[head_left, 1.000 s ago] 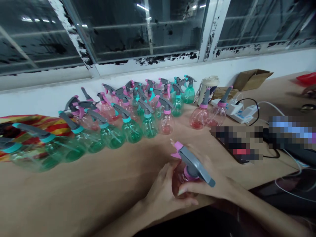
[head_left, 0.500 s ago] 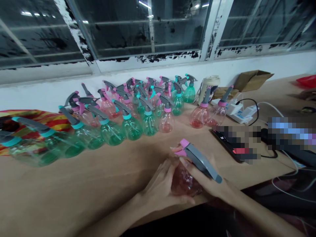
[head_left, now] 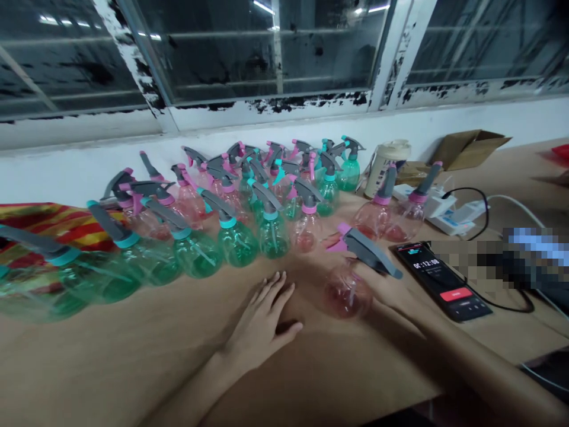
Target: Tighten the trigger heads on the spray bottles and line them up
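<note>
A pink spray bottle with a grey trigger head and pink nozzle is held by my right hand, which grips it round the neck from behind; part of the fingers is hidden by the bottle. To its left, my left hand is open above the table, fingers spread, with nothing in it. Just beyond the hands stand a small pink spray bottle and a green spray bottle, both upright.
Several more green and pink spray bottles stand in rows towards the wall. On the right are a phone, a power strip, cables, a white cup and a cardboard box. A striped cloth lies far left.
My left hand has let go of the pink spray bottle and moved left, its fingers opening. My right hand has carried the bottle forward, towards the rows. The view has shifted slightly.
</note>
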### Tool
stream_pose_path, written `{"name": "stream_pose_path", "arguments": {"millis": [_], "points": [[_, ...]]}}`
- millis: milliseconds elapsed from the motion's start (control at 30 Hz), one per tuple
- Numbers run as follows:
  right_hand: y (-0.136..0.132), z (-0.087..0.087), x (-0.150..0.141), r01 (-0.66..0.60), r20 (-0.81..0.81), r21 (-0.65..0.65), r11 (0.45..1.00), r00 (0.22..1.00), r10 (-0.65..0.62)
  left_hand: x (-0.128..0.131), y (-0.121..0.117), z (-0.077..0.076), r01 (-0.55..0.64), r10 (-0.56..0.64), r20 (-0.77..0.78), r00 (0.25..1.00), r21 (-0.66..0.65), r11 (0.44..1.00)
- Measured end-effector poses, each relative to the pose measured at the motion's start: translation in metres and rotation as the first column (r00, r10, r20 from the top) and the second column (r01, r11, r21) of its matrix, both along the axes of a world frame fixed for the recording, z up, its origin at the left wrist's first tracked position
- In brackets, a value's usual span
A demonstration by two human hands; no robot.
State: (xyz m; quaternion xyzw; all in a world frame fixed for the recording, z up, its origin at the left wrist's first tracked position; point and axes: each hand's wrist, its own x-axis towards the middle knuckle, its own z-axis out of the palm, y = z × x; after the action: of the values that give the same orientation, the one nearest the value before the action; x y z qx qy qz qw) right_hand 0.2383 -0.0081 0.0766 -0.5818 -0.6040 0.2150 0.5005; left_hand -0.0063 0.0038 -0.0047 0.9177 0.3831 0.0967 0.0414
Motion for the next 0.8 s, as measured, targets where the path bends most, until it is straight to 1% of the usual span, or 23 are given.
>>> {"name": "stream_pose_path", "arguments": {"millis": [133,233,300,400,533,800], "points": [[0.015,-0.012,0.000,-0.046,-0.027,0.012,0.999,0.999,0.047,0.001,-0.002,0.002,0.002,-0.002,-0.006,1.000,-0.003,1.000],[0.021,-0.022,-0.001,-0.110,-0.033,0.004,0.994,0.993,0.110,0.001,-0.002,0.005,0.001,-0.001,-0.005,1.000,-0.006,1.000],[0.024,-0.024,-0.001,-0.161,-0.036,0.005,0.987,0.986,0.161,0.000,-0.003,0.007,0.001,-0.001,-0.008,1.000,-0.011,1.000],[0.026,-0.024,-0.002,-0.228,-0.046,0.003,0.974,0.973,0.228,0.000,-0.003,0.008,-0.001,0.001,-0.007,1.000,-0.017,1.000],[0.028,-0.022,-0.003,-0.301,-0.019,0.026,0.953,0.953,0.301,0.000,-0.003,0.007,0.007,-0.008,-0.007,1.000,-0.025,1.000],[0.027,-0.018,-0.005,-0.262,0.006,0.058,0.963,0.965,0.262,0.001,-0.003,0.009,0.006,-0.007,-0.021,1.000,-0.033,0.999]]}}
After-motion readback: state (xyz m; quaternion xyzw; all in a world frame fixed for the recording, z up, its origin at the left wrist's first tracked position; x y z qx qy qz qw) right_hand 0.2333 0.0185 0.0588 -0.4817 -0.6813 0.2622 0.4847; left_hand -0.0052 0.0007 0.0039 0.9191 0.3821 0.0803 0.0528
